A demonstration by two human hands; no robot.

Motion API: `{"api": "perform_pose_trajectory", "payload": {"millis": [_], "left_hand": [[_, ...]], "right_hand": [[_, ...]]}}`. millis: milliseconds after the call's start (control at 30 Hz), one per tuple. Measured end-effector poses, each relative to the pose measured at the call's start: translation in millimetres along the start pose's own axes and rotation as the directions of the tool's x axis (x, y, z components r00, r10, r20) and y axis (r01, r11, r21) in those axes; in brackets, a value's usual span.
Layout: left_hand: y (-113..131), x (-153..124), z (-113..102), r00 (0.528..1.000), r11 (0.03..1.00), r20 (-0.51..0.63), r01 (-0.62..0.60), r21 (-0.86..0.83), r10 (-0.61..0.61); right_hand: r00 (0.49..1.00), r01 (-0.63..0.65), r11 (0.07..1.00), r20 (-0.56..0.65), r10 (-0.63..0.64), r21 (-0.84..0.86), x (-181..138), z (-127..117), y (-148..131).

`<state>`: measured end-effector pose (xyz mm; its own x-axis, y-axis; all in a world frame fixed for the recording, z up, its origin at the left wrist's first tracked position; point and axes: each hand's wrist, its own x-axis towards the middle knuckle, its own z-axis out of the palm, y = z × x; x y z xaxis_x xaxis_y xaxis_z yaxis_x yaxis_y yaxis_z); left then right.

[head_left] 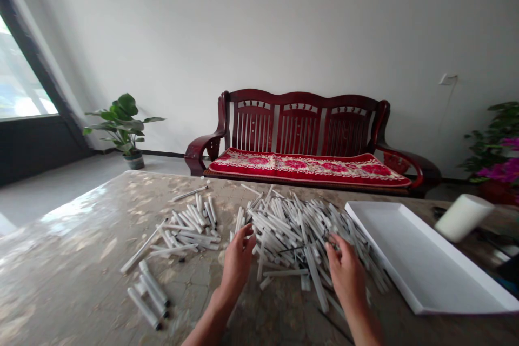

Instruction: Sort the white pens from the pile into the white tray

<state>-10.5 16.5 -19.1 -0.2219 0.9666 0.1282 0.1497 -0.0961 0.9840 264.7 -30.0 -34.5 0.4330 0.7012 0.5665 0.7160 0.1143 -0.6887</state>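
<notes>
A large heap of white plastic tubes [295, 224] lies in the middle of the marble table [81, 259]. My left hand [237, 260] rests at the heap's left edge, fingers curled onto the tubes. My right hand [344, 270] reaches into the heap's near right side, fingers bent down among the tubes; what they grip is hidden. A smaller pile of white tubes [190, 227] lies to the left. Three assembled tubes with dark tips [149, 292] lie near the front left.
A white rectangular tray [425, 259] sits at the right of the table, with a white roll [462, 217] beyond it. A red wooden bench [304, 140] stands behind the table. Potted plants [124, 127] stand at the far left and right.
</notes>
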Motion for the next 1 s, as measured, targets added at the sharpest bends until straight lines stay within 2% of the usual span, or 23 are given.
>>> {"api": "perform_pose_trajectory", "payload": {"millis": [100, 167, 233, 333, 400, 433, 533, 667, 833, 933, 1000], "left_hand": [[6.7, 7.0, -23.0, 0.991, 0.930, -0.038, -0.104, 0.351, 0.126], [12.7, 11.0, -44.5, 0.980, 0.766, -0.087, -0.081, 0.638, 0.177], [17.0, 13.5, -65.6, 0.973, 0.585, -0.117, -0.022, 0.811, 0.199], [17.2, 15.5, -86.8, 0.985, 0.420, -0.138, 0.081, 0.904, 0.106], [13.9, 16.8, -91.4, 0.991, 0.369, -0.118, 0.087, 0.925, 0.061], [11.9, 17.7, -91.5, 0.994, 0.348, -0.100, 0.077, 0.934, 0.046], [7.7, 20.5, -88.1, 0.999, 0.297, -0.039, 0.035, 0.954, 0.008], [6.7, 22.6, -86.1, 1.000, 0.308, 0.007, -0.001, 0.951, -0.017], [4.0, 22.2, -85.1, 0.999, 0.435, 0.034, -0.030, 0.900, -0.002], [3.1, 19.3, -76.1, 0.989, 0.561, 0.043, -0.115, 0.820, 0.141], [4.2, 15.1, -65.0, 0.958, 0.686, 0.008, -0.210, 0.697, 0.286]], "right_hand": [[0.988, 0.153, 0.988, -0.007, -0.153, -0.030, -5.4, 3.3, -9.2], [0.963, 0.266, 0.964, 0.054, -0.265, -0.020, -12.5, 5.2, -23.0], [0.906, 0.388, 0.921, 0.187, -0.380, -0.009, -21.7, 8.7, -39.2], [0.773, 0.544, 0.839, 0.400, -0.493, -0.017, -33.9, 17.6, -57.6], [0.726, 0.592, 0.805, 0.464, -0.507, -0.046, -37.7, 24.2, -61.5], [0.729, 0.591, 0.804, 0.471, -0.496, -0.068, -38.2, 26.9, -61.1], [0.789, 0.529, 0.840, 0.434, -0.435, -0.120, -36.9, 31.3, -56.3], [0.836, 0.472, 0.876, 0.365, -0.410, -0.096, -36.6, 30.7, -53.2], [0.845, 0.484, 0.873, 0.293, -0.448, -0.062, -37.3, 28.0, -57.0], [0.826, 0.525, 0.850, 0.267, -0.497, -0.043, -37.1, 26.0, -59.3], [0.821, 0.533, 0.846, 0.237, -0.519, 0.005, -37.8, 25.0, -60.1]]}}
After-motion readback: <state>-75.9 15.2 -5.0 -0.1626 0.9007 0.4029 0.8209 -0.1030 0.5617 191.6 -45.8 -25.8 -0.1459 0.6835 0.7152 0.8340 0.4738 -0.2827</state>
